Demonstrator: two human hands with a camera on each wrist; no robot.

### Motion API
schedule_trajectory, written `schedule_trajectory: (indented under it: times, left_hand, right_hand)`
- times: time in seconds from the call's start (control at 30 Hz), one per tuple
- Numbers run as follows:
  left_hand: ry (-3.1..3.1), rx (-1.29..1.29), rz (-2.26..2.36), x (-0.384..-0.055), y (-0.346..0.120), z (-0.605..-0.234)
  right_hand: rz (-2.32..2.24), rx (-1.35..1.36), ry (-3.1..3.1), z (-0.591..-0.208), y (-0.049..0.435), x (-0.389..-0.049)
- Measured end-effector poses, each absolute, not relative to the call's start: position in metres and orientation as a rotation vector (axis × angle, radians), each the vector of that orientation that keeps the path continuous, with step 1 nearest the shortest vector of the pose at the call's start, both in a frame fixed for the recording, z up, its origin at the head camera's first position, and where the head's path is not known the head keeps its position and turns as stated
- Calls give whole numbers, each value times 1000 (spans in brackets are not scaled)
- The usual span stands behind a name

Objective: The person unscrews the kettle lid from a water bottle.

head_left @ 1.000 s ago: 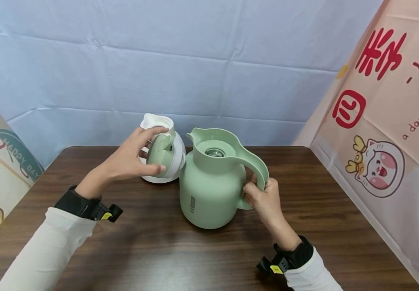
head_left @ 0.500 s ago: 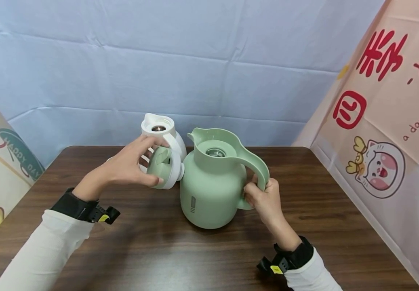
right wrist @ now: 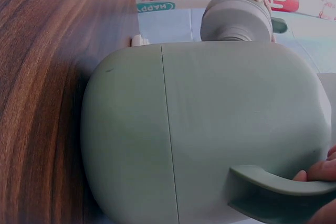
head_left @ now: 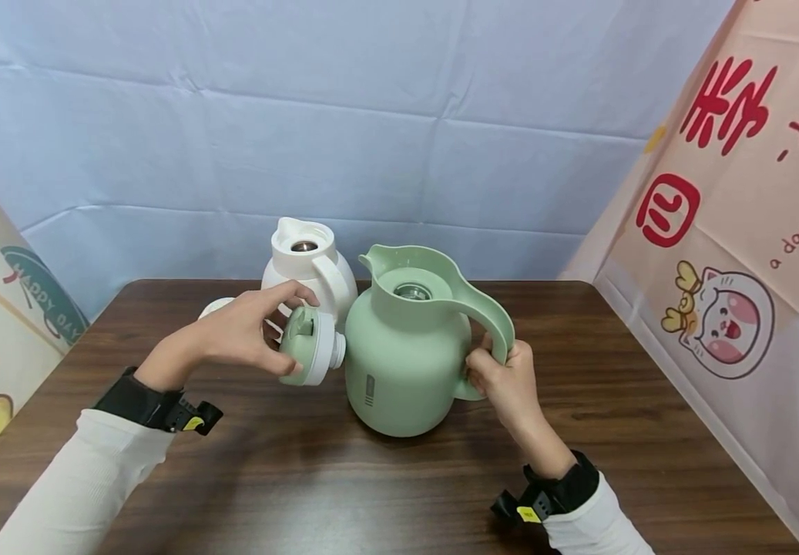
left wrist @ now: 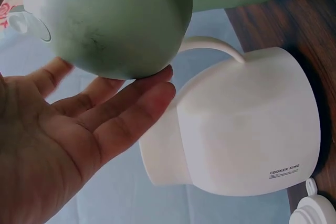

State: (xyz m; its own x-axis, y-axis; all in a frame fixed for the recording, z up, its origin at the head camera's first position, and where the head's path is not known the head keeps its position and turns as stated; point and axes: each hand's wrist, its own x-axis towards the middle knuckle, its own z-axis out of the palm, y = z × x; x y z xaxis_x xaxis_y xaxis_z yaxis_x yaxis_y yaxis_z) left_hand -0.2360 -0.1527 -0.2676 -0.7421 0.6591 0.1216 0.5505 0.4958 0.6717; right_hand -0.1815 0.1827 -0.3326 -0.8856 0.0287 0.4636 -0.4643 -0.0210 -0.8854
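A green lid with a white underside and stopper point(head_left: 310, 347) is held on its side by my left hand point(head_left: 243, 327), fingers above and thumb below. The stopper points right, toward the body of the green thermos jug point(head_left: 399, 362). That jug stands upright on the table with its mouth uncovered. My right hand point(head_left: 506, 378) grips the jug's handle point(head_left: 492, 320); in the right wrist view only a few fingers point(right wrist: 323, 171) show at the handle. Behind the lid stands a smaller white thermos jug point(head_left: 277, 266), also uncovered, its lower part hidden by the left hand.
A white lid point(left wrist: 313, 211) lies on the table beside the white jug, mostly hidden behind the left hand in the head view. The dark wooden table point(head_left: 344, 493) reaches back to a pale blue cloth point(head_left: 371, 139). Printed cloths hang at both sides.
My left hand has brought the green lid down and toward me, off the view of the white jug, whose mouth and handle now show. The right hand and green jug have stayed still.
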Motion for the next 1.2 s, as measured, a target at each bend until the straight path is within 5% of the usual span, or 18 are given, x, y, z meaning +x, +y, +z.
schedule_trajectory:
  times: [0.53, 1.2]
  left_hand:
    - [2596, 1082, 889, -234, -160, -284]
    - [2172, 1008, 1368, -223, -176, -310]
  right_hand:
    - [1983, 447, -1905, -333, 183, -182]
    - [1977, 464, -1901, -332, 183, -182]
